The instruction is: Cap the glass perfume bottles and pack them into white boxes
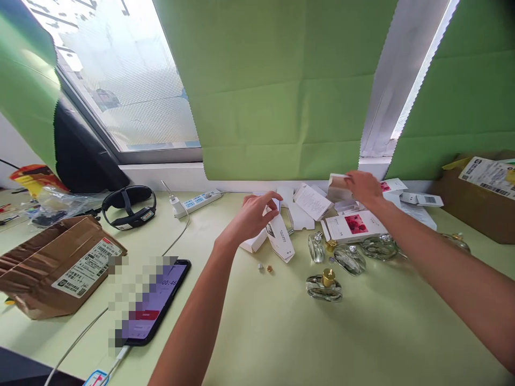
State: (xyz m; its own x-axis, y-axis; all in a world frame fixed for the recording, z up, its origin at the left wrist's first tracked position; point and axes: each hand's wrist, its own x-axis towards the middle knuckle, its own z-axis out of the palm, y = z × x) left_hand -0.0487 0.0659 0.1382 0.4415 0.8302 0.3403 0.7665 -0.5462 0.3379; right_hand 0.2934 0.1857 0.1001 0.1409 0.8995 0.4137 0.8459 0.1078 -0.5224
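table [249, 343], pale green, spans the lower frame. flower-print box [352, 225], right of centre, lies flat; long axis nearly level across the frame, rising slightly toward the right; its free long edge looks the easy place to take it. narrow white box [280, 238], just right of centre, under the left hand [257, 216]: long axis slants from upper left to lower right, near end pointing at the lower right. left thumb and fingers curve over its upper end; cannot tell whether they press on it or only hover there. small white box [337, 188], upper right of centre: right hand [364, 187] has its fingertips clamped on the upper right edge; box looks tilted, its long axis unclear from this angle. judgement on handling: thin folded card, probably light, stiff along the creases but easily dented on the broad faces; best held by two opposite edges, lightly. glass bottle [317, 291], lower right of centre: flattened body, long axis side to side, gold cap [329, 277] pointing to the top of the frame. probably heavy for its size, smooth, slippery and breakable; would take it round the body, not by the cap. silver nozzle [260, 266] near centre: tiny, likely to roll; fingertip pinch.
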